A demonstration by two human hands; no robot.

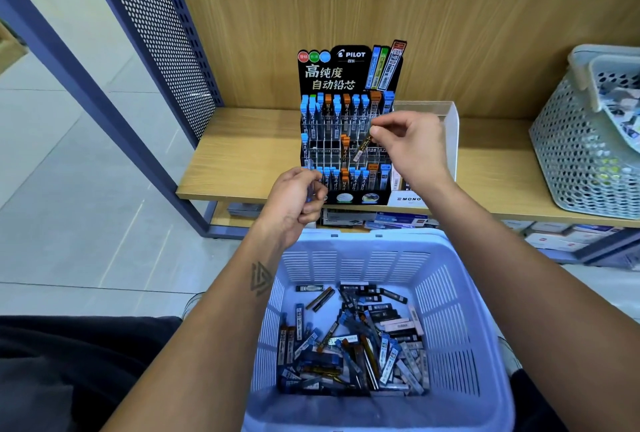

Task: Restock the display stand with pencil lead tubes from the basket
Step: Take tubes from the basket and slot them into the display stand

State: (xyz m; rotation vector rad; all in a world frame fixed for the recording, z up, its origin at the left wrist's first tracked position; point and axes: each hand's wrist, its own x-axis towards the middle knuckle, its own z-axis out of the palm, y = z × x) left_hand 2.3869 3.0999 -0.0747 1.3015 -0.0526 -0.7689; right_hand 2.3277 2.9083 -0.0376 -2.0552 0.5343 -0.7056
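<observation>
Right hand (408,144) pinches a lead tube (362,147) in a narrow grip before the display stand (346,127), frame centre; left hand (298,199) curls around a clear tube (309,186).

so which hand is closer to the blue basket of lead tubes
Left. The left hand sits low, just above the blue basket at its far rim, gripping a clear tube. The right hand is higher, at the display stand, pinching a tube.

Lead tube (362,147) tilts before black display stand (349,71); others fill blue basket (460,293).
</observation>
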